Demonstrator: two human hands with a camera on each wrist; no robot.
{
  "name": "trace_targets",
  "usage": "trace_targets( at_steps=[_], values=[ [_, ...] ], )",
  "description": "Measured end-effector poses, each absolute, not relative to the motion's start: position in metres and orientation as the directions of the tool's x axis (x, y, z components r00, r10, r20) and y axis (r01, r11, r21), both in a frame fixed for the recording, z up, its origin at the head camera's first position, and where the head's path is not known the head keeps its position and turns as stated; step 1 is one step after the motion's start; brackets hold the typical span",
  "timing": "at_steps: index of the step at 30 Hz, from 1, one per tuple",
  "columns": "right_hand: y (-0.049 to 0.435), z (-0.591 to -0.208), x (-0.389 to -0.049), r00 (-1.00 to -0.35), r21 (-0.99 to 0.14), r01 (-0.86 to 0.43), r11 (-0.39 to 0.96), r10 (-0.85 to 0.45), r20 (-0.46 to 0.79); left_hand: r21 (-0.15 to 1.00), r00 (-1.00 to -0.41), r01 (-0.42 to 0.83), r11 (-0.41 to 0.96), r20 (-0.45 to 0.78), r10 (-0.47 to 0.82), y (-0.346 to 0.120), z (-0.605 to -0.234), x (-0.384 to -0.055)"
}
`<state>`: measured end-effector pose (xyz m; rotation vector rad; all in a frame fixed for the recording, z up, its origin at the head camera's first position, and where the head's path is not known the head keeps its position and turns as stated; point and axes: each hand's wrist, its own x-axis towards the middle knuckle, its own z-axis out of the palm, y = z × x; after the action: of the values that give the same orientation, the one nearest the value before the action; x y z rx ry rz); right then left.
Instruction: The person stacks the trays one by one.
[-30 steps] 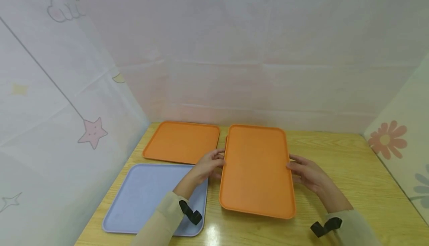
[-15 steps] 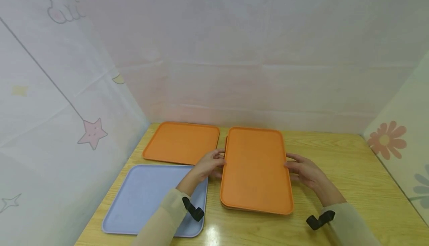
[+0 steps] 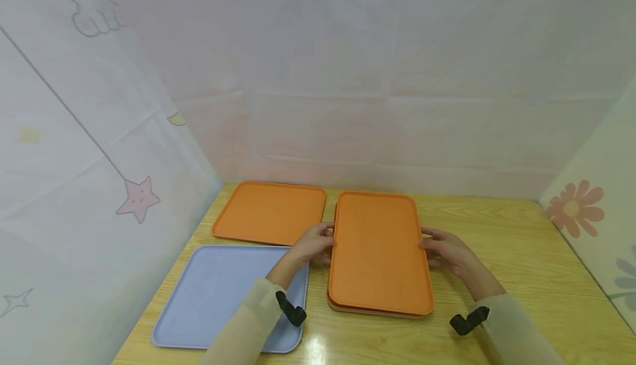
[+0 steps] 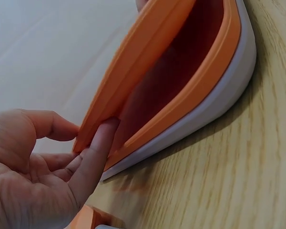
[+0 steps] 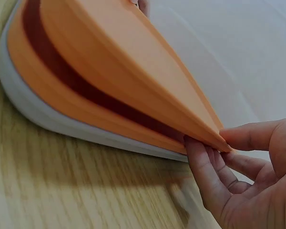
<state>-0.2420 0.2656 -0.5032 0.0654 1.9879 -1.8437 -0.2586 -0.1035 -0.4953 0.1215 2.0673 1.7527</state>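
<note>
An orange tray point(image 3: 380, 254) is held by its two long sides, one hand at each. My left hand point(image 3: 314, 244) pinches the left rim, thumb on top and fingers beneath. On the opposite rim my right hand point(image 3: 449, 250) pinches the same way. Directly underneath lies a second orange tray point(image 4: 219, 52), stacked on a pale grey-white tray point(image 4: 238, 71) that rests on the table. A dark gap shows between the held tray and the orange one below, widest toward the near end in both wrist views.
A blue tray point(image 3: 218, 299) lies at the front left, under my left forearm. Behind it another orange tray point(image 3: 270, 213) lies near the back edge. The wooden table point(image 3: 526, 254) meets a pale cloth backdrop point(image 3: 397, 105) at the back and sides.
The held orange tray has come down and slightly left onto the stack, so the trays beneath now show along its near edge. Both hands moved with it, keeping their grip.
</note>
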Motion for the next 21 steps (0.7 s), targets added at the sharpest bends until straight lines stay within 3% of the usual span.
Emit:
trace_targets(
  at_steps=[16,21],
  values=[
    [0.257,-0.501,-0.245,-0.911,-0.920,0.268,0.285,-0.236,-0.338,0.887,-0.929,-0.073,0.455,-0.227,0.293,-0.100,-0.494,-0.259],
    [0.254,-0.502,-0.245,-0.923,-0.911,0.251,0.328,-0.204,-0.327,0.870,-0.925,-0.094,0.483,-0.256,0.281,-0.098,-0.491,-0.257]
  ],
)
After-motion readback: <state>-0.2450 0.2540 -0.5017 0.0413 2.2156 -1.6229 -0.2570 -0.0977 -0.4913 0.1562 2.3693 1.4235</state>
